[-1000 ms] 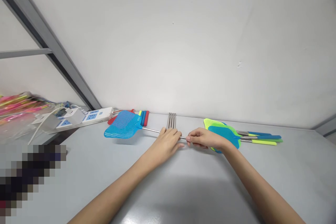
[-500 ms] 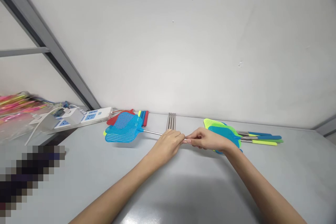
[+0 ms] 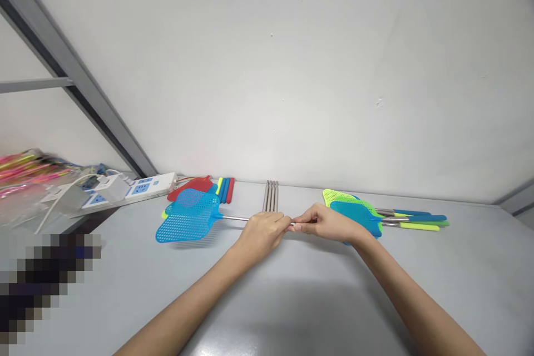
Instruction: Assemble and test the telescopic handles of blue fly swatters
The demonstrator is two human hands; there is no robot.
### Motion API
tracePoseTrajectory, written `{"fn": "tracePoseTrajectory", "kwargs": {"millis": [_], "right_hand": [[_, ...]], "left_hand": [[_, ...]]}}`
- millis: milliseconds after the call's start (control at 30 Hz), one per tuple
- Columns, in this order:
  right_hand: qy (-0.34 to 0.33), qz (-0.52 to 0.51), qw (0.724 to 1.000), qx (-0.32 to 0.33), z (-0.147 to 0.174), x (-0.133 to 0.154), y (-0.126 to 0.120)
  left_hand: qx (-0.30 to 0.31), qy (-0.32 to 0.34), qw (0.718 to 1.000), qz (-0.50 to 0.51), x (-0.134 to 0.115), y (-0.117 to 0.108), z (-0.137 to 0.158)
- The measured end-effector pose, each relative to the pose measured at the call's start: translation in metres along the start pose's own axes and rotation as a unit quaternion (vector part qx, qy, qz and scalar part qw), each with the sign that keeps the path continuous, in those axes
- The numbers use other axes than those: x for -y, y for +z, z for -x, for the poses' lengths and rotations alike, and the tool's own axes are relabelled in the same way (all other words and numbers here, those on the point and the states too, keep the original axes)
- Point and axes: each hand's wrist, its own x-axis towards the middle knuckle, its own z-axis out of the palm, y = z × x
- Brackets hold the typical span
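My left hand (image 3: pixel 266 232) is wrapped round the thin metal rod of a blue fly swatter (image 3: pixel 187 221), whose perforated head sticks out to the left. At the rod's other end, my right hand (image 3: pixel 319 221) pinches with thumb and fingertips, close against the left hand. The rod tip is mostly hidden by the fingers. Just behind my left hand lie several metal rods (image 3: pixel 271 196) side by side. Below the right wrist rests a pile of fly swatters (image 3: pixel 354 214) with blue and yellow-green heads, their handles (image 3: pixel 425 221) pointing right.
Behind the held swatter lie a red swatter head (image 3: pixel 187 188) and several coloured handle grips (image 3: pixel 226 189). A white power strip (image 3: pixel 154 186) with plugs runs along the left edge of the grey table (image 3: pixel 308 300). Plastic-bagged coloured items (image 3: pixel 29 172) sit farther left. A wall rises behind.
The held swatter's head has swung down and slightly left, toward me. Both hands keep their grip at nearly the same place.
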Motion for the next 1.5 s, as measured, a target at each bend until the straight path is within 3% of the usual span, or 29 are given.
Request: {"fn": "tracePoseTrajectory", "kwargs": {"millis": [633, 900, 1100, 1333, 1500], "right_hand": [[0.032, 0.021, 0.998, -0.042, 0.001, 0.003, 0.001], [0.091, -0.038, 0.994, 0.037, 0.021, 0.006, -0.025], [0.113, -0.026, 0.993, -0.001, 0.034, 0.003, -0.04], [0.116, -0.044, 0.992, 0.016, 0.031, 0.011, -0.035], [0.098, -0.04, 0.994, 0.012, 0.031, 0.023, -0.029]], "left_hand": [[-0.006, 0.02, 1.0, -0.013, 0.009, -0.003, -0.005], [-0.024, 0.03, 0.999, -0.006, 0.008, -0.017, -0.011], [-0.029, -0.003, 1.0, -0.006, 0.014, -0.024, -0.01], [-0.011, 0.001, 0.999, 0.031, 0.013, -0.037, -0.012], [-0.033, 0.023, 0.998, 0.039, 0.0, -0.048, -0.016]]}}
